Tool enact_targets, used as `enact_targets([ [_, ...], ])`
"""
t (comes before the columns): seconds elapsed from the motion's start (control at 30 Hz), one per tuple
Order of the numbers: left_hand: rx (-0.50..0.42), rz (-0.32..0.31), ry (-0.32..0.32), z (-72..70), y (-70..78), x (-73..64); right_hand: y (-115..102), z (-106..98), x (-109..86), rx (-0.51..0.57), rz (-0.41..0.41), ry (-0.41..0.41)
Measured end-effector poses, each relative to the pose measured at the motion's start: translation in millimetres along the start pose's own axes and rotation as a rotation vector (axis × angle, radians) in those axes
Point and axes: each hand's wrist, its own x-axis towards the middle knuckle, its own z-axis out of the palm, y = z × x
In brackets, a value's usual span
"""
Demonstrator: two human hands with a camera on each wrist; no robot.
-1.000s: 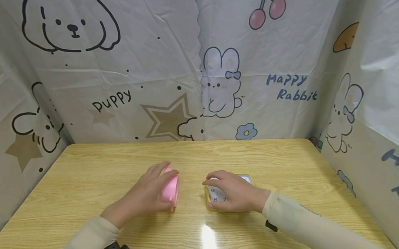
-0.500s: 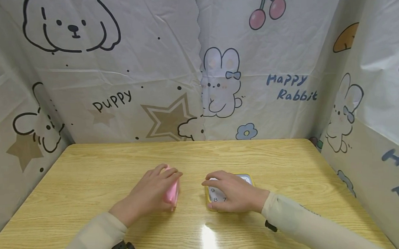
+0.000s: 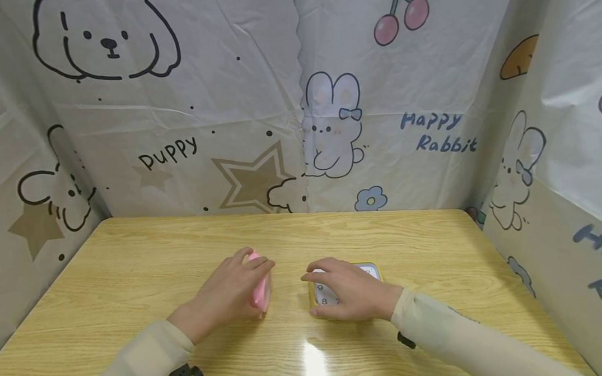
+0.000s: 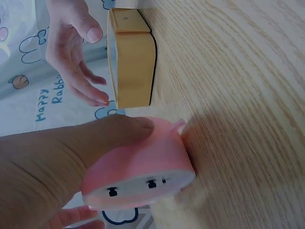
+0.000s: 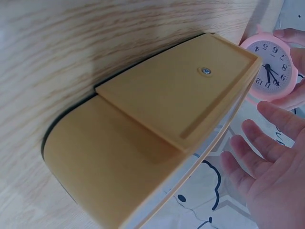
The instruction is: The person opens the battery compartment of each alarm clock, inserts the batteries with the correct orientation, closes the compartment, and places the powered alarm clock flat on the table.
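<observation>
A small round pink alarm clock (image 3: 260, 295) stands on edge on the table, held by my left hand (image 3: 222, 295). In the left wrist view the thumb presses on the pink side of this clock (image 4: 138, 160), and the fingers reach round its far side. Its white dial with numbers shows in the right wrist view. To the right, a square yellow clock (image 3: 369, 269) lies face up. My right hand (image 3: 346, 290) is over its face with fingers loosely bent and spread, covering much of the dial. From the left wrist, that right hand (image 4: 71, 52) appears apart from the yellow case.
The wood-grain table (image 3: 157, 256) carries both clocks, with a gap between them. A pale cloth (image 3: 247, 100) printed with cartoon animals hangs behind the table and along both sides. A bright light reflection (image 3: 315, 361) lies near the front.
My left hand has shifted slightly right and closed its fingers round the pink alarm clock, which has turned a little. My right hand has stayed nearly still over the yellow clock.
</observation>
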Motion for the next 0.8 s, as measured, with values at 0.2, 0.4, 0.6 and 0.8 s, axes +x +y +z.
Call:
enact_targets([
  [0.2,-0.075,-0.013,0.000,2.5,-1.0,1.2,-0.1,-0.6,-0.2,-0.004,-0.002,-0.002],
  [0.4,-0.163,-0.064,-0.009,1.8,-2.6,-1.3,-0.1,-1.4,-0.1,-0.007,-0.005,-0.003],
  [0.6,-0.229,-0.077,0.017,5.8,-3.8,-3.6,-0.5,-2.0,0.7,-0.003,0.002,-0.008],
  [0.8,-0.272,-0.118,0.030,10.5,-5.6,-6.8,-2.2,-1.9,1.6,-0.004,-0.004,0.000],
])
